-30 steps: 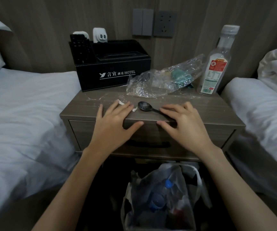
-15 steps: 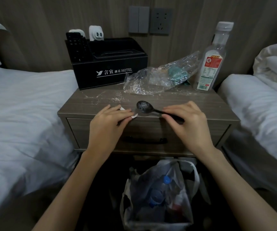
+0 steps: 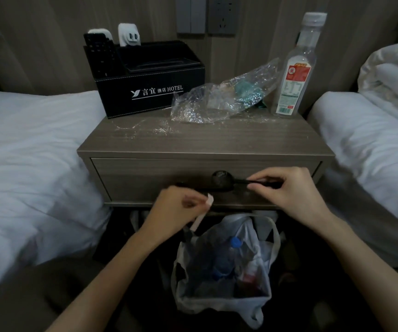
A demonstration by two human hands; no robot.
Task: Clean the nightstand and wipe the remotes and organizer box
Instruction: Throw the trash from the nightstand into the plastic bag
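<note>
The wooden nightstand (image 3: 217, 140) has crumbs scattered over its top. A black organizer box (image 3: 150, 92) marked HOTEL stands at its back left, with a black remote (image 3: 101, 56) and two white remotes (image 3: 127, 34) upright in it. My right hand (image 3: 289, 190) pinches the handle of a black spoon (image 3: 220, 179) in front of the drawer. My left hand (image 3: 176, 207) pinches a small white scrap of paper (image 3: 208, 201) below the nightstand's edge, above a trash bag (image 3: 226, 267).
A crumpled clear plastic bag (image 3: 221, 99) lies at the back middle of the nightstand, and a clear bottle with a white cap (image 3: 296, 68) stands at the back right. White beds flank the nightstand on the left (image 3: 30, 164) and right (image 3: 372, 152). Wall switches and a socket (image 3: 205, 15) are behind.
Both hands have lifted off the nightstand top and come down in front of the drawer, the right one carrying the spoon and the left one the white scrap.
</note>
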